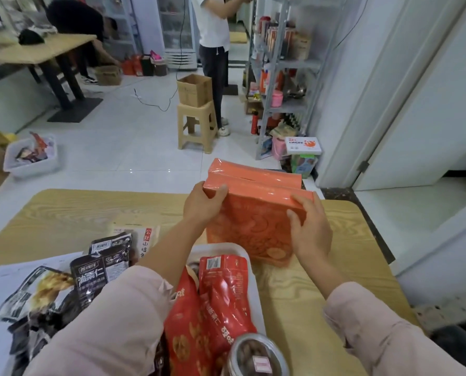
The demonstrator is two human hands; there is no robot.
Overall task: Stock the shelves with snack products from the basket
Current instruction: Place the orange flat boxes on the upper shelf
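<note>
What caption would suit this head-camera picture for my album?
Left hand and right hand grip an orange box standing on a wooden table, beyond a white basket of red snack bags.

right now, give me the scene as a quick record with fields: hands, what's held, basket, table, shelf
left hand: grips the top left corner of the orange boxes
right hand: grips their top right corner
orange boxes: two, upright, back to back on the table
basket: white, holds red packets and a clear jar
dark packets: loose on the table's left
shelf: metal, far right, partly stocked
</note>
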